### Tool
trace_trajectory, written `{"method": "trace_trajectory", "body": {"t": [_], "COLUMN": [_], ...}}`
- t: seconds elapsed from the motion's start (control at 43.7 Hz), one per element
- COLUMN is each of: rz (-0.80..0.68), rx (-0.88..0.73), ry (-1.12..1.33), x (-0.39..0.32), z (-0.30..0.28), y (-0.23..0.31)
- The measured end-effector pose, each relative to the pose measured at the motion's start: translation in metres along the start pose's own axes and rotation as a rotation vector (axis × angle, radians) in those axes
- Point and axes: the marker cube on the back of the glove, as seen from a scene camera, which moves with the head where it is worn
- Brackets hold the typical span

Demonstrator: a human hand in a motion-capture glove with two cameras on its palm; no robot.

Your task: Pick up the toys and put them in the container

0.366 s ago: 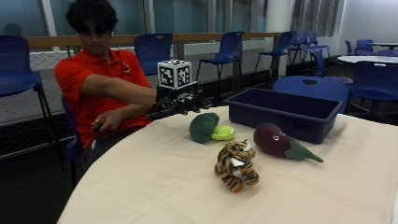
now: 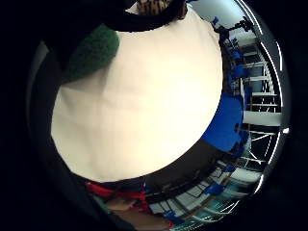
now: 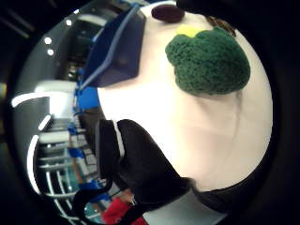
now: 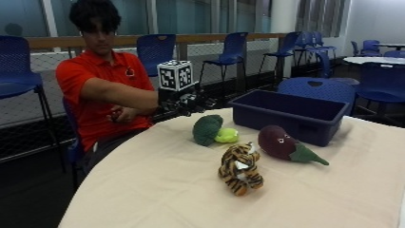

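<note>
Nothing binned yet: container [image 4: 288,116] looks empty from the outside view, all 3 toys sit on the tabletop [image 4: 158,190]. Gloved right hand [image 4: 187,102] hovers above the near edge, just short of the green broccoli toy [image 4: 206,129]; holds nothing, but finger spread can't tell. Tiger toy [image 4: 240,168] is nearer the camera, eggplant toy [image 4: 284,143] beside the container. Nothing blocks the reach. Blue chairs [image 4: 231,52] behind.

The person's gloved right hand [image 4: 190,102] is stretched forward at the end of an extended arm, left of frame centre, fingers relaxed and holding nothing, while the bare hand [image 4: 120,114] rests near the torso.
</note>
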Motion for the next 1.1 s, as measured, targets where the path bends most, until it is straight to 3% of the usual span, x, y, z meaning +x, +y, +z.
{"method": "trace_trajectory", "body": {"t": [0.137,0.527,0.893,1.099], "rz": [-0.033,-0.038,-0.037,-0.149], "rx": [0.029,0.007,-0.228,-0.193], "ry": [-0.029,-0.005,0.098,0.136], "x": [-0.016,-0.019,-0.026,-0.034], "z": [-0.002,0.012,0.059,0.057], "y": [0.023,-0.039,-0.06,-0.063]}}
